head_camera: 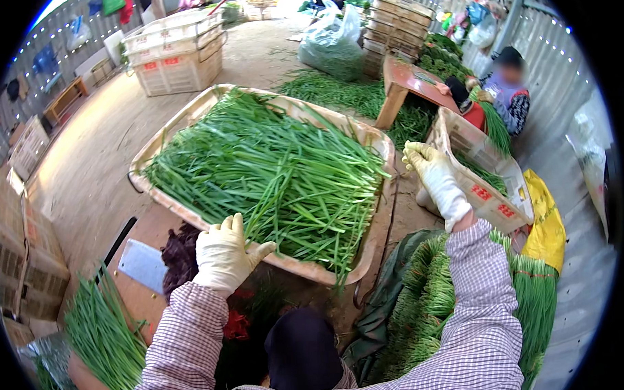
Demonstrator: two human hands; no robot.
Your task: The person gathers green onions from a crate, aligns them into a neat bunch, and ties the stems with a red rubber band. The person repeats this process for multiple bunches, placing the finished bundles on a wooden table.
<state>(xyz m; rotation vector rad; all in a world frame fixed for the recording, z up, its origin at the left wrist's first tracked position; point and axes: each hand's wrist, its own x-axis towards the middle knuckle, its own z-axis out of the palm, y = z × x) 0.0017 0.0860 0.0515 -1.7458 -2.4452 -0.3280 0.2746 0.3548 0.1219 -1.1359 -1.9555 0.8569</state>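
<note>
A large pale plastic crate (385,141) stands in front of me, filled with loose long green leaves, probably garlic chives (270,170). My left hand (225,253), in a pale knit glove, rests on the crate's near rim with the thumb spread along it; whether the fingers grip the rim is not clear. To the right of the crate, my right hand (429,165) is raised in a matching glove, fingers bent together; nothing is plainly seen in it. Below that arm lie many tied green bundles (423,294) beside a dark green cloth (385,300).
At left, a low board (148,216) bears a metal blade (141,265), a dark cloth (182,253) and loose greens (103,331). Another crate (477,189) stands at right near a seated person (507,93). Stacked crates (178,55), a low table (416,80) and scattered greens (334,93) lie beyond.
</note>
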